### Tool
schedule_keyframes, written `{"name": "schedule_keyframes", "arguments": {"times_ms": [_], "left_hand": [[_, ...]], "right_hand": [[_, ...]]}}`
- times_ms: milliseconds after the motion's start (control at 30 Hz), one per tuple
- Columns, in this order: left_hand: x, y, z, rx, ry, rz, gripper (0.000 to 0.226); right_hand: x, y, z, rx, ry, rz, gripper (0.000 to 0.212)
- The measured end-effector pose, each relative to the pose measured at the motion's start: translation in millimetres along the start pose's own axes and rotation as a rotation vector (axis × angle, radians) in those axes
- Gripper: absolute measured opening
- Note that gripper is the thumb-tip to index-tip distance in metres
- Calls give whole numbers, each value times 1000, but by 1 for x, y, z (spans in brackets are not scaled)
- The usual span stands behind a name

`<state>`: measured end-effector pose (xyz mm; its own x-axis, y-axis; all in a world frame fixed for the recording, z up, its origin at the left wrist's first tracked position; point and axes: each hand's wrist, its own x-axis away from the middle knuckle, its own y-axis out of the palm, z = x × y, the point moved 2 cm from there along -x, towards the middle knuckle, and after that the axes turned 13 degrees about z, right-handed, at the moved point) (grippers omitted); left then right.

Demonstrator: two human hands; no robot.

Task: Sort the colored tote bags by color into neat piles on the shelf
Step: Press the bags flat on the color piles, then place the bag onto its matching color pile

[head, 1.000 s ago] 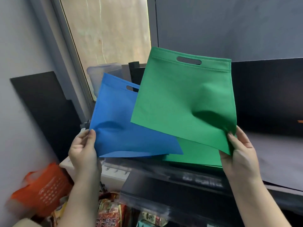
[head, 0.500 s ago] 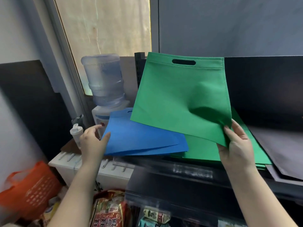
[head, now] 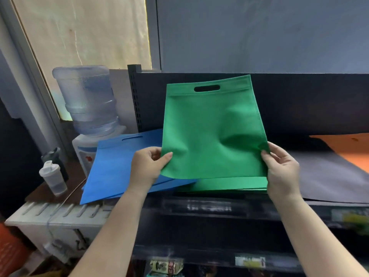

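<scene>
A green tote bag (head: 209,132) with a cut-out handle is held up above the dark shelf (head: 219,204). My left hand (head: 147,166) pinches its lower left corner and my right hand (head: 281,166) pinches its lower right corner. Under it lies a flat pile of green bags (head: 229,183). A pile of blue tote bags (head: 117,168) lies to the left and juts past the shelf's left end. To the right lie a grey bag (head: 327,176) and an orange bag (head: 351,148).
A water dispenser with a large bottle (head: 89,100) stands at the left behind the blue bags. A small white bottle (head: 53,178) stands on a low white unit (head: 56,212). The shelf's black back panel (head: 299,100) rises behind the bags. Packaged goods sit on lower shelves.
My left hand let go of the blue bag, which now lies on the blue pile, and moved right to take the green bag's left corner. The green bag now hangs squarely over the green pile.
</scene>
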<state>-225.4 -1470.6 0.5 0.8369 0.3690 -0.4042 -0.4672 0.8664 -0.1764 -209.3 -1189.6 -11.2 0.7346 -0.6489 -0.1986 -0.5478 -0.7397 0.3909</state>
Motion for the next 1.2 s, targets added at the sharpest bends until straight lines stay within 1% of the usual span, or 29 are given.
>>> {"name": "schedule_keyframes", "arguments": {"times_ms": [67,100,200,267,367,467,533,633,733,833,967,1067,1200], "left_hand": [[2,12,2,-111,72,-21,7],[2,19,2,-174,104,-26,9],[5,34,3,-386,176,-45,23],[6,41,-1,-490,174,-89,28],[9,47,-7,-683,187,-171,35],[15,51,-2,-791,260,-183,38],[22,57,6,-829,341,-182,41],[36,71,26,-897,464,-186,45],[52,98,50,-935,589,-235,49],[71,138,77,-949,705,-304,53],[110,202,116,-963,812,-388,58],[144,251,143,-963,880,-431,61],[196,315,179,-903,951,-468,56]], "right_hand": [[-10,-11,-6,176,-131,15,23],[-14,-15,-9,290,-202,22,22],[-22,-25,-15,691,-430,44,22],[-26,-30,-15,906,-521,27,26],[-29,-36,-11,1111,-477,-34,34],[-31,-45,-8,1320,-435,-113,44],[-33,-55,-11,1393,-462,-160,47],[-38,-69,-26,1502,-556,-226,47],[-47,-90,-47,1654,-628,-292,49],[-59,-118,-69,1743,-680,-331,53],[-77,-173,-106,1805,-676,-375,58],[-93,-225,-132,1847,-668,-368,60],[-112,-307,-160,1954,-603,-345,61]]}}
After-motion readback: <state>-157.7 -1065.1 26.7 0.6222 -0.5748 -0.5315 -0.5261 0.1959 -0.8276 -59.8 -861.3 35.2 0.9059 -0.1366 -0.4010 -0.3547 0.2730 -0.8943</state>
